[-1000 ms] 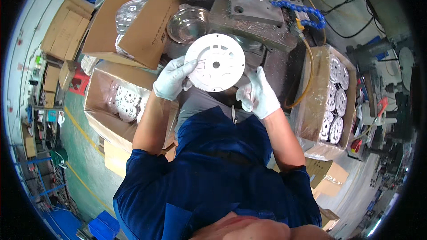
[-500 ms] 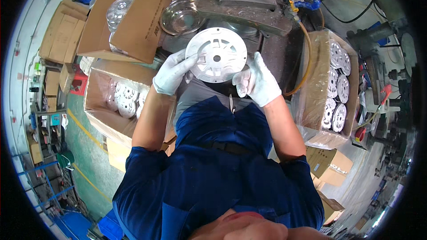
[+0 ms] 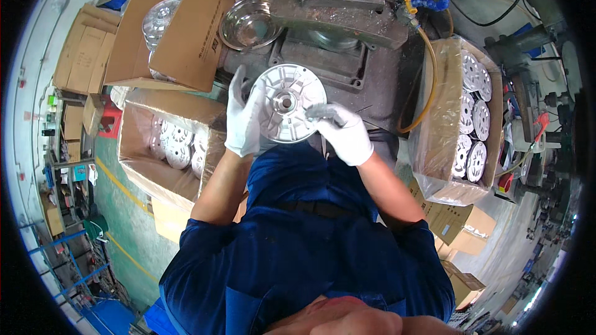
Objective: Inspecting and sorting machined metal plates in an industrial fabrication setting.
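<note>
Hands, two gloved: left hand, right hand, one disc.

The round disc is bare cast metal, silvery and dully shining, ribbed on its face. White knitted cloth gloves cover the left hand and the right hand. The press behind is dark, grimy iron; the boxes are matt brown cardboard.

The round grey ribbed metal disc is partly covered: the white-gloved left hand hides its left rim, the white-gloved right hand its lower right edge. Beside that disc, the open brown cardboard box's flap conceals some stacked discs.
</note>
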`<state>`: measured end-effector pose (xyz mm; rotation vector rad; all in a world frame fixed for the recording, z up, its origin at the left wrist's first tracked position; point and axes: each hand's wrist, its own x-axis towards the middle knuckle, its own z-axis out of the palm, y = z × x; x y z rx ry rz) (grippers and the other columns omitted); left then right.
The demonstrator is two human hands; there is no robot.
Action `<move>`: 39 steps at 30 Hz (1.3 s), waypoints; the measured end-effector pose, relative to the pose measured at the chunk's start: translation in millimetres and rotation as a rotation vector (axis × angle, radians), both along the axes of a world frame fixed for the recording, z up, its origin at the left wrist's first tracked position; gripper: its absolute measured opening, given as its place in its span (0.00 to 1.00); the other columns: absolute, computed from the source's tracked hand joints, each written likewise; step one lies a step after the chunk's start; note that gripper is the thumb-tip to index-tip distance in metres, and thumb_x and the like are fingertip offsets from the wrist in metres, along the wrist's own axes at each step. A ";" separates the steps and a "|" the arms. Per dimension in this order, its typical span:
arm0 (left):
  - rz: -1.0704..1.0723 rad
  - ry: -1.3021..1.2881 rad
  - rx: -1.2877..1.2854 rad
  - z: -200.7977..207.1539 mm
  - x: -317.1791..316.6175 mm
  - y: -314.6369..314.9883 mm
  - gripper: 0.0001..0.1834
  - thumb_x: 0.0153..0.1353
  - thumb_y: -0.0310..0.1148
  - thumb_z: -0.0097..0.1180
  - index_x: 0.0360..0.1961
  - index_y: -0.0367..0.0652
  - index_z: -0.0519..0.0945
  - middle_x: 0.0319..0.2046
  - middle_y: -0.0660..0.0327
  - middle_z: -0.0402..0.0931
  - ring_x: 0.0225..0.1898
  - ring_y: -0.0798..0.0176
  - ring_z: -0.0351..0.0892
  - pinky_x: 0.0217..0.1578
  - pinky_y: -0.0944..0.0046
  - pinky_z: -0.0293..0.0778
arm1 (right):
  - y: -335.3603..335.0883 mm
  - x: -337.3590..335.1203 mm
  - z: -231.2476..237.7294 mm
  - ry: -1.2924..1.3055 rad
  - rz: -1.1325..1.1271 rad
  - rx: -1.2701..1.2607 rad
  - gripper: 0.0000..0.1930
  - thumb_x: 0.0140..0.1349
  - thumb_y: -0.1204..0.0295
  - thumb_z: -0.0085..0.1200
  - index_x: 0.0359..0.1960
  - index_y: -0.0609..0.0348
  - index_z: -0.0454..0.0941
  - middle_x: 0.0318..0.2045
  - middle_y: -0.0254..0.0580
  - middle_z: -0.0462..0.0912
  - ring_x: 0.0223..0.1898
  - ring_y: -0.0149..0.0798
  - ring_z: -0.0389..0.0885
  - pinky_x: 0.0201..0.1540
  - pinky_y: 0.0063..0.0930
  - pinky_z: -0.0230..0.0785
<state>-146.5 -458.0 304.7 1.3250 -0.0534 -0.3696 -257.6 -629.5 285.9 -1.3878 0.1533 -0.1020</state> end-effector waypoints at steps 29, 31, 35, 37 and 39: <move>-0.097 -0.641 0.635 49.8 236.4 -176.9 0.40 0.42 0.58 0.65 0.44 0.29 0.77 0.42 0.44 0.78 0.46 0.51 0.78 0.47 0.61 0.72 | -42.5 -119.3 -95.4 0.470 -0.058 -0.575 0.21 0.63 0.56 0.50 0.51 0.59 0.74 0.42 0.54 0.80 0.47 0.52 0.78 0.48 0.36 0.71; -0.082 -0.662 0.748 58.4 230.8 -177.8 0.43 0.42 0.61 0.63 0.45 0.29 0.77 0.44 0.42 0.77 0.49 0.49 0.77 0.49 0.60 0.71 | -45.1 -118.1 -87.1 0.528 -0.027 -0.717 0.21 0.63 0.55 0.49 0.49 0.58 0.75 0.41 0.55 0.80 0.45 0.54 0.78 0.47 0.39 0.71; -0.260 -0.550 1.005 70.3 218.9 -172.9 0.48 0.46 0.70 0.52 0.46 0.29 0.77 0.46 0.40 0.76 0.52 0.46 0.75 0.52 0.57 0.69 | -49.3 -117.9 -109.4 0.451 0.015 -0.816 0.21 0.63 0.53 0.49 0.47 0.56 0.75 0.38 0.57 0.80 0.44 0.56 0.78 0.45 0.43 0.71; -0.230 -0.558 1.065 80.0 208.1 -168.2 0.47 0.47 0.70 0.50 0.45 0.29 0.78 0.45 0.40 0.76 0.51 0.45 0.75 0.51 0.57 0.70 | -49.6 -112.9 -101.9 0.404 0.025 -0.813 0.21 0.62 0.53 0.48 0.47 0.56 0.75 0.38 0.58 0.80 0.43 0.56 0.78 0.44 0.43 0.71; -0.245 -0.566 1.113 90.9 197.6 -169.3 0.46 0.48 0.70 0.50 0.44 0.30 0.79 0.44 0.41 0.77 0.49 0.45 0.76 0.50 0.57 0.70 | -52.3 -103.0 -90.3 0.550 0.083 -0.866 0.22 0.62 0.52 0.48 0.47 0.57 0.75 0.38 0.58 0.80 0.43 0.56 0.79 0.44 0.43 0.71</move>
